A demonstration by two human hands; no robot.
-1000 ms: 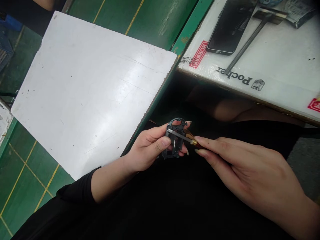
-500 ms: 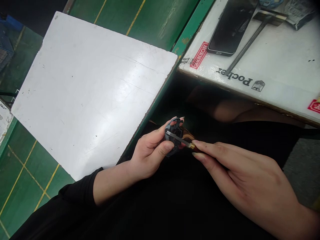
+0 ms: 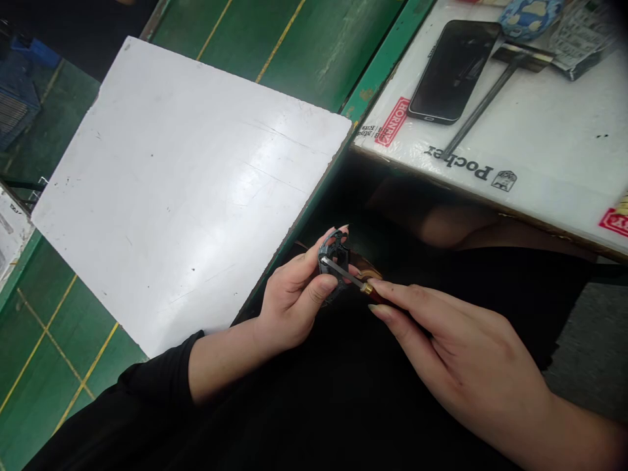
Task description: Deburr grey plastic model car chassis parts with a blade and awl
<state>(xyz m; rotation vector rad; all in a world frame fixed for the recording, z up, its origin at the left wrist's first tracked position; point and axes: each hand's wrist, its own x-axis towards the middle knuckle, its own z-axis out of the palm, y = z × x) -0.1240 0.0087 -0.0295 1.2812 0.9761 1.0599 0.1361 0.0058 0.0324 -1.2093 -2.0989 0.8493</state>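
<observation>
Above my lap, my left hand [image 3: 299, 297] pinches a small dark part with a rounded rim and openings [image 3: 338, 255] between thumb and fingers. My right hand [image 3: 466, 353] is closed around the reddish-brown handle of a small carving knife [image 3: 343, 271], which has a brass collar and a narrow metal blade. The blade's tip touches the inner side of the part's rim, close to my left fingers. Most of the handle is hidden inside my right hand.
A white board [image 3: 196, 196] lies on the green table at the left. On the plastic-covered surface at upper right are a black phone [image 3: 454, 72], a metal hammer [image 3: 485, 108], a blue patterned round object [image 3: 530, 16] and a printed packet [image 3: 583, 39].
Both hands, with the dark part and the knife, have shifted slightly left in view. The part has turned a little, showing more of its openings. The whole view has moved slightly too.
</observation>
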